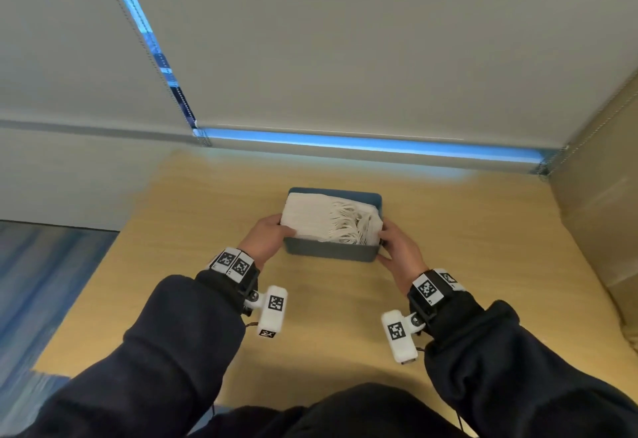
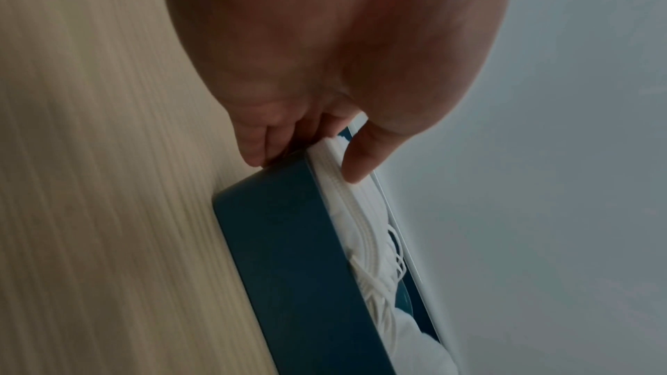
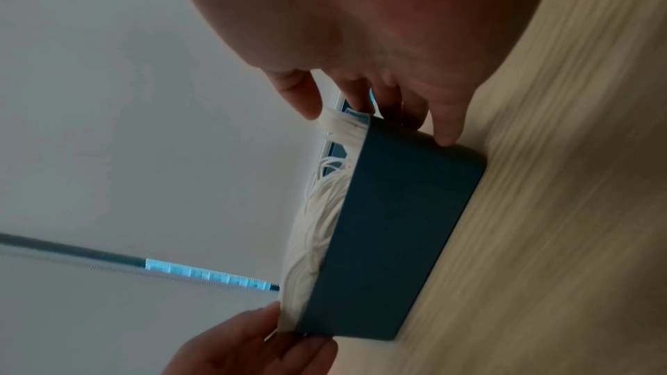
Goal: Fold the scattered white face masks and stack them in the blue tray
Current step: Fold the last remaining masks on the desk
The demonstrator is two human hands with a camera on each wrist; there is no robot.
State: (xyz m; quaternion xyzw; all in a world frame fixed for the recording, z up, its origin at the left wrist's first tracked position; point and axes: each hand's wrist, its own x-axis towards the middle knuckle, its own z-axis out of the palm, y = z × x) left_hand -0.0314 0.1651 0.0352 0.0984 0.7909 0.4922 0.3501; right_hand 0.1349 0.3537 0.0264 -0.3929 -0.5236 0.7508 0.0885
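Observation:
A blue tray (image 1: 331, 254) sits mid-table, filled with a stack of folded white masks (image 1: 307, 215) whose ear loops bunch toward the right end. My left hand (image 1: 272, 232) grips the tray's left end, thumb over the masks and fingers on the outer wall. My right hand (image 1: 393, 246) grips the right end the same way. In the left wrist view the thumb (image 2: 361, 158) presses the masks (image 2: 333, 181) above the tray wall (image 2: 288, 253). The right wrist view shows the tray (image 3: 389, 238), the ear loops (image 3: 317, 224) and my right hand's fingers (image 3: 446, 124) on its end.
The light wooden table (image 1: 466, 247) reaches back to a wall with closed blinds (image 1: 345, 57). A cardboard box (image 1: 597, 196) stands along the table's right side. The table's left edge drops to blue floor (image 1: 41, 282).

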